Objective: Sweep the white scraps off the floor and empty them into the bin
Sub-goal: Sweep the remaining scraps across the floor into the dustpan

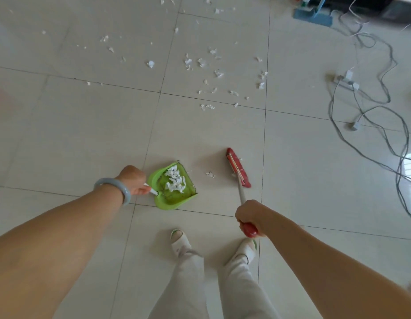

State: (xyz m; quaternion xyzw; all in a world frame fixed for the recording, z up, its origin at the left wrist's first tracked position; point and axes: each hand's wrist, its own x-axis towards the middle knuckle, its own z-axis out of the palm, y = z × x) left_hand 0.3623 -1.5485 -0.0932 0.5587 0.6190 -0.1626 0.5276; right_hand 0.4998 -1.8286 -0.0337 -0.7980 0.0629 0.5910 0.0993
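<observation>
1. Nearest the camera, two legs in pale trousers stand on the tiled floor (73,134), feet in light slippers (180,241), one just below the dustpan and the other beneath the right hand.
2. The right hand (251,217) is closed around the red grip at the top of a broom (239,168), knuckles up, forearm reaching in from the lower right. The pale shaft slants away from the fist to a red broom head that rests on the floor, edge-on to the camera.
3. The left hand (133,179) is wrapped around the white handle of a green dustpan (171,196), fingers curled under, arm stretched out from the lower left. A pale blue bangle (114,188) sits on that wrist.
4. The dustpan lies flat on the tile, its open side facing right toward the broom. A small heap of white scraps (175,181) lies inside it: torn, crumpled bits of paper.
5. One small scrap (210,174) lies on the floor between pan and broom head.
6. Farther off, many more white scraps (213,72) are scattered across several tiles, thickest in the upper middle.
7. To the right, grey cables (384,125) loop around a power strip (346,82).
8. At the top edge lies a blue flat mop head (312,17).
</observation>
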